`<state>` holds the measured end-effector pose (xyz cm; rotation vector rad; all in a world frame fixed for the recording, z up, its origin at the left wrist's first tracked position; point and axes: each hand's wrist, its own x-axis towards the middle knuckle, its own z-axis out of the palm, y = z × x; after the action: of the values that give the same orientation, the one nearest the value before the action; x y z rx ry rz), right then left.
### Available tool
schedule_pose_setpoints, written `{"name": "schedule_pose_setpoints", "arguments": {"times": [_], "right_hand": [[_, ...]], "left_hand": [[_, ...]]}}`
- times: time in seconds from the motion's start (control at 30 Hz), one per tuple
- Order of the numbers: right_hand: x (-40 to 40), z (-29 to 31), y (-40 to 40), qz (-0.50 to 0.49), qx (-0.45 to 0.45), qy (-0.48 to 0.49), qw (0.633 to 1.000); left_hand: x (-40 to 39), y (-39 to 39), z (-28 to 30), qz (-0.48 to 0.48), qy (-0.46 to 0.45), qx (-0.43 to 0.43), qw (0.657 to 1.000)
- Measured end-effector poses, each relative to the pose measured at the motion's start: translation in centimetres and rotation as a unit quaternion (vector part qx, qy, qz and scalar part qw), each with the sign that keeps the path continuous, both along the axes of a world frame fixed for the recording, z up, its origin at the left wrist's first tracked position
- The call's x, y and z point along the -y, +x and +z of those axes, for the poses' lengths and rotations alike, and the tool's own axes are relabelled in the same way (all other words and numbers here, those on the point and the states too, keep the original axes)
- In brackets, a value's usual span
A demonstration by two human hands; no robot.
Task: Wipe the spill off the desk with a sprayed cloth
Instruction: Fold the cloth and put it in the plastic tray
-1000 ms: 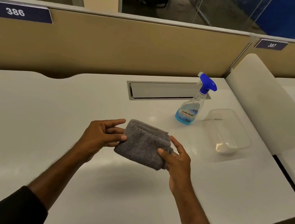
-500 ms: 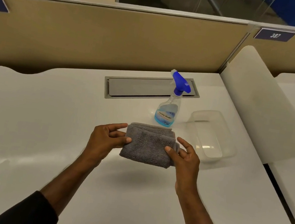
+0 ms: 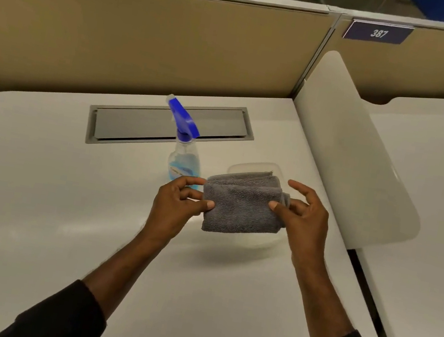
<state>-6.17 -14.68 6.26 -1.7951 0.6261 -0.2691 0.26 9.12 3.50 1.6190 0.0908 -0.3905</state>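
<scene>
L hand [image 3: 176,205] + R hand [image 3: 302,217] pinch folded cloth [image 3: 241,204] btwn them, seemingly above desk [image 3: 36,181].

There is only the one view, worn on the person's head, looking forward and steeply down across the white desk [image 3: 34,195] toward the tan partition [image 3: 148,38] at its far edge. It sits close, both forearms reaching in from the bottom, and wide enough to catch the neighbouring desk [image 3: 427,217] on the right.

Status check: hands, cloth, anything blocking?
Both hands, left and right, pinch the folded grey cloth above desk. Spray bottle upright behind, untouched. Nothing blocking.
</scene>
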Motion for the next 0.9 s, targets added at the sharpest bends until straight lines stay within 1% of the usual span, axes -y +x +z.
{"name": "schedule_pose_setpoints", "arguments": {"times": [0.2,0.3,0.43,0.57,0.7,0.8,0.9], "right_hand": [[5.4,-1.2,1.8,0.01,-0.052,-0.097,0.994],[6.6,-2.2,2.3,0.019,-0.077,-0.14,0.987],[7.4,-3.2,2.6,0.031,-0.103,-0.173,0.979],[7.7,-4.1,3.0,0.056,-0.114,-0.205,0.97],[7.8,-4.6,3.5,0.083,-0.111,-0.287,0.948],[7.5,-4.8,3.6,0.099,-0.099,-0.349,0.927],[7.0,-5.1,3.6,0.114,-0.094,-0.393,0.907]], "left_hand": [[5.2,0.9,-1.3,-0.015,0.022,0.007,1.0],[6.8,1.0,-2.0,-0.019,0.054,0.001,0.998],[7.9,0.9,-2.8,-0.036,0.088,-0.015,0.995],[8.1,0.9,-3.5,-0.07,0.148,0.011,0.986],[8.3,1.1,-3.5,-0.106,0.229,0.053,0.966],[8.7,1.3,-3.9,-0.142,0.293,0.092,0.941],[9.0,1.5,-4.4,-0.181,0.334,0.132,0.916]]}}
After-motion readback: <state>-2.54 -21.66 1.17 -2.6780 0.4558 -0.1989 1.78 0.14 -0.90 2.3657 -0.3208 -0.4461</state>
